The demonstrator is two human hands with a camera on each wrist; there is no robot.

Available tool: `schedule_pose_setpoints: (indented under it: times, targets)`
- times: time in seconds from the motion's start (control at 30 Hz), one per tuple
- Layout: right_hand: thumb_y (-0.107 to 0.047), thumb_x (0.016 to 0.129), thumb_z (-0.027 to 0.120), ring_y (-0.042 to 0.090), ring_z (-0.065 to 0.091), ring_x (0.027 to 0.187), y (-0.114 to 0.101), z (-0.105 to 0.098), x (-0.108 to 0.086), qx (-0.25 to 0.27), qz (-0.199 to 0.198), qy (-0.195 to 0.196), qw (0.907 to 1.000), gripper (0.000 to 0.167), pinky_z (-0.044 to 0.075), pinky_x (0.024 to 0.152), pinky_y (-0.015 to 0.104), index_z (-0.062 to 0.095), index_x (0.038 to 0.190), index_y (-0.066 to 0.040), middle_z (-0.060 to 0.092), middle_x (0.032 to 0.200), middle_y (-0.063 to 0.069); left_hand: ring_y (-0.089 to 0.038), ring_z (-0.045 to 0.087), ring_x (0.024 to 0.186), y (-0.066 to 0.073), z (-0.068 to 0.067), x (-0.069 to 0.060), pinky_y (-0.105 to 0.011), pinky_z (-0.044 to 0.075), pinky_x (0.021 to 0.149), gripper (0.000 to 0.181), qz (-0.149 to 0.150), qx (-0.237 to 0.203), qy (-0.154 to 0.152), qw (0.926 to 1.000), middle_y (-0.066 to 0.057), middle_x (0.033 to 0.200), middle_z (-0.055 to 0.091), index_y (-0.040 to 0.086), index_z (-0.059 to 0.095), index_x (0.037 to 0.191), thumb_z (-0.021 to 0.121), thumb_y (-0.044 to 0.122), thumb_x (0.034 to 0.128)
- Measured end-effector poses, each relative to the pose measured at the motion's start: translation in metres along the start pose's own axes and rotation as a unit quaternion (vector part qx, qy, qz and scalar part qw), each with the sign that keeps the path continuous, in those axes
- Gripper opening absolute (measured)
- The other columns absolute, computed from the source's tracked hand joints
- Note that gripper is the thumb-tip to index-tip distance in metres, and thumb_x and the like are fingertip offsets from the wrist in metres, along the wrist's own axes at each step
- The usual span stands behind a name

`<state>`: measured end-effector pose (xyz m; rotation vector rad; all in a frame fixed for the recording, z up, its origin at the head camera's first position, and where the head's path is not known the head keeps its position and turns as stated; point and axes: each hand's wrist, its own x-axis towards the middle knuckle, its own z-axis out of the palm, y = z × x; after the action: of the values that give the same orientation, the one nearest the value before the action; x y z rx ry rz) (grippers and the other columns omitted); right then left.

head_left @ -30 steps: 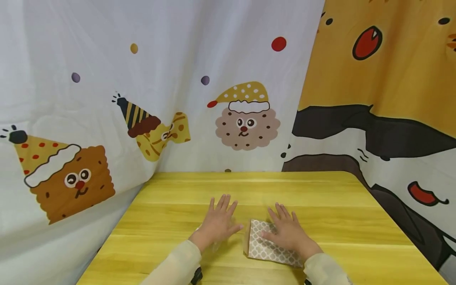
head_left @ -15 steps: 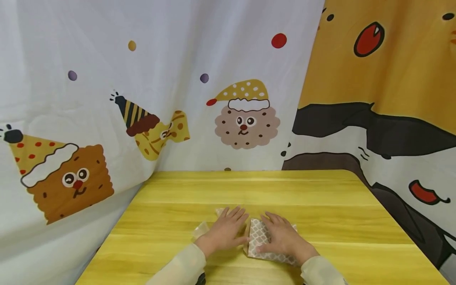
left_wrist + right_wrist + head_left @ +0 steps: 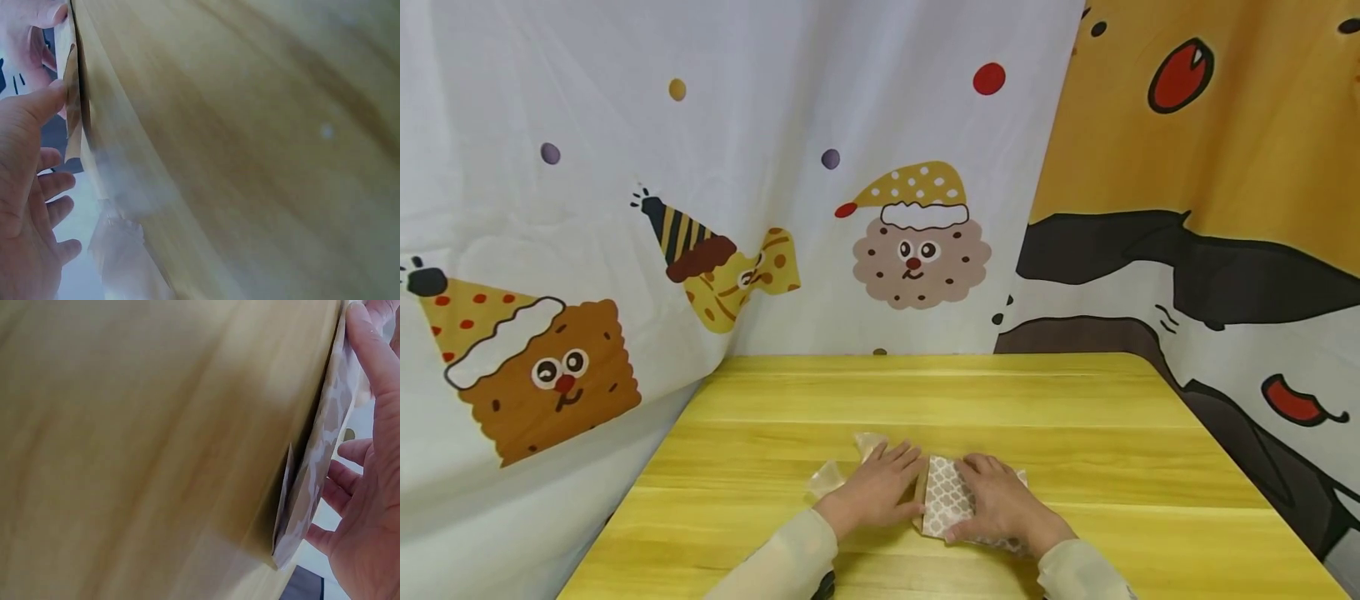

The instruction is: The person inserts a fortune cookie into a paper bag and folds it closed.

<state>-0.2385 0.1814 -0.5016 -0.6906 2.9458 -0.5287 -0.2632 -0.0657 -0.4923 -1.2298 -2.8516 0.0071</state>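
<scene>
A flat packet [image 3: 944, 497] in beige paper with a white lattice pattern lies on the table; a plain brown flap [image 3: 73, 103] shows at its left end. My right hand [image 3: 1006, 504] grips it across the top, thumb at the near edge and fingertips bent over the far side. At the left end rests my left hand [image 3: 876, 490], its thumb touching the brown flap and its other fingers loosely extended. Clear, crinkled film [image 3: 827, 478] sticks out beyond the left hand, partly hidden beneath it; the left wrist view shows this film [image 3: 122, 253] too.
The yellow wood-grain table [image 3: 760, 400] reaches back to a white curtain [image 3: 775, 100] printed with cartoon biscuits. An orange, black and white printed cloth [image 3: 1210, 167] hangs along the right side.
Both hands have come lower. The left hand has shifted right to the packet's end, uncovering the clear film, and the right hand's spread fingers have bent over the packet.
</scene>
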Motion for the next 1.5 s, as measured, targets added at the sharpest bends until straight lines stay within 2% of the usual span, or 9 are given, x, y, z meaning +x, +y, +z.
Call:
schedule_pose_setpoints:
  times: [0.37,0.6,0.83,1.1,1.27,1.37,1.5]
  targets:
    - [-0.079,0.061,0.074,0.039,0.038,0.133,0.004,0.003,0.002,-0.006,-0.015,0.0,0.9999,0.121,0.032,0.107,0.061,0.045,0.145,0.002,0.043,0.144,0.019,-0.03,0.024,0.147,-0.001,0.004,-0.006,-0.054,0.02,0.116,0.07,0.004,0.017,-0.033,0.9993,-0.011,0.159,0.031,0.018,0.041,0.153,0.046,0.062,0.0976]
    - [-0.078,0.06,0.075,0.04,0.038,0.133,0.004,0.001,0.003,0.008,-0.019,0.0,0.9998,0.121,0.031,0.107,0.062,0.046,0.144,0.003,0.043,0.144,0.019,-0.029,0.022,0.148,-0.001,0.007,-0.007,-0.056,0.017,0.117,0.071,-0.007,0.027,-0.048,0.9985,-0.012,0.159,0.03,0.022,0.04,0.154,0.041,0.066,0.0974]
    - [-0.073,0.065,0.075,0.039,0.039,0.132,0.008,0.002,0.005,0.018,-0.014,0.001,0.9997,0.113,0.033,0.106,0.061,0.048,0.143,0.003,0.044,0.143,0.019,-0.028,0.021,0.148,0.001,0.006,-0.009,-0.056,0.014,0.117,0.072,-0.025,0.035,-0.059,0.9973,-0.012,0.159,0.03,0.027,0.037,0.154,0.037,0.069,0.0964]
    - [-0.071,0.069,0.075,0.037,0.041,0.129,0.009,0.006,0.005,0.029,-0.023,0.01,0.9993,0.106,0.035,0.105,0.059,0.05,0.141,0.003,0.045,0.14,0.017,-0.03,0.02,0.148,0.0,0.006,-0.017,-0.058,0.013,0.117,0.074,-0.039,0.029,-0.067,0.9966,-0.014,0.159,0.029,0.026,0.037,0.155,0.037,0.07,0.0956]
    - [-0.069,0.069,0.076,0.037,0.043,0.125,0.008,0.006,0.004,0.031,-0.029,0.018,0.999,0.1,0.037,0.102,0.059,0.054,0.14,-0.003,0.047,0.136,0.016,-0.03,0.019,0.148,-0.003,0.009,-0.018,-0.057,0.01,0.117,0.074,-0.044,0.023,-0.068,0.9964,-0.014,0.159,0.028,0.027,0.035,0.155,0.036,0.071,0.0953]
    - [-0.07,0.065,0.078,0.039,0.041,0.127,0.005,0.005,0.003,0.043,-0.02,0.008,0.9989,0.105,0.035,0.103,0.061,0.052,0.143,-0.005,0.045,0.138,0.016,-0.03,0.019,0.148,-0.004,0.011,-0.017,-0.057,0.011,0.117,0.074,-0.044,0.03,-0.064,0.9965,-0.014,0.159,0.029,0.028,0.036,0.155,0.037,0.071,0.0949]
    - [-0.075,0.058,0.079,0.041,0.037,0.131,0.001,0.004,0.002,0.042,-0.001,-0.005,0.9991,0.123,0.03,0.107,0.062,0.04,0.15,-0.002,0.042,0.141,0.019,-0.031,0.02,0.148,-0.006,0.012,-0.015,-0.058,0.011,0.117,0.073,-0.042,0.043,-0.054,0.9967,-0.015,0.158,0.03,0.029,0.038,0.154,0.039,0.071,0.0945]
